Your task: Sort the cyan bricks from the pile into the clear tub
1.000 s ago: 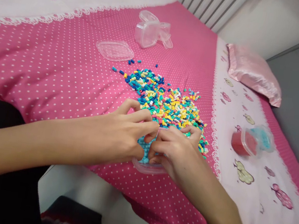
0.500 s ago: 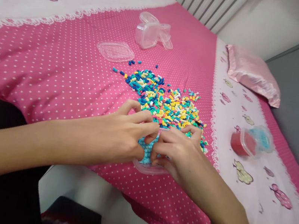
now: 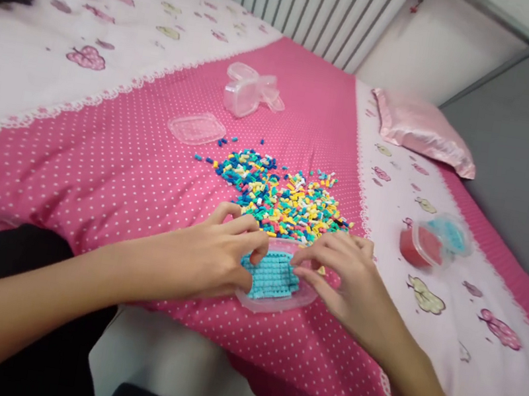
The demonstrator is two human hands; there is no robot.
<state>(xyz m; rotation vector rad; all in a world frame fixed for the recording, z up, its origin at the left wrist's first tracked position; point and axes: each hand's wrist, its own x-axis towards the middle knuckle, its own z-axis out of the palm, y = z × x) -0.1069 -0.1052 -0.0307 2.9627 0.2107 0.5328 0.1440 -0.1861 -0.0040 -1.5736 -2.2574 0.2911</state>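
A light-blue block of small toy bricks, set in neat rows, lies in a clear plastic lid or shallow tray at the front of the bed. My left hand has its thumb and curled fingers closed on the block's left edge. At the right edge, my right hand is over the tray's rim with thumb and forefinger nearly together; whatever is between their tips is too small to make out. Just beyond my hands spreads a pile of loose bricks in blue, green, yellow, white and pink.
Clear containers and a flat clear lid lie behind the pile. To the right stand a box of red contents and one of blue contents. A pink pillow rests by the grey headboard.
My right hand has shifted right, away from my left hand, uncovering more of the light-blue block. My left hand stays at its left edge. The view has tilted up.
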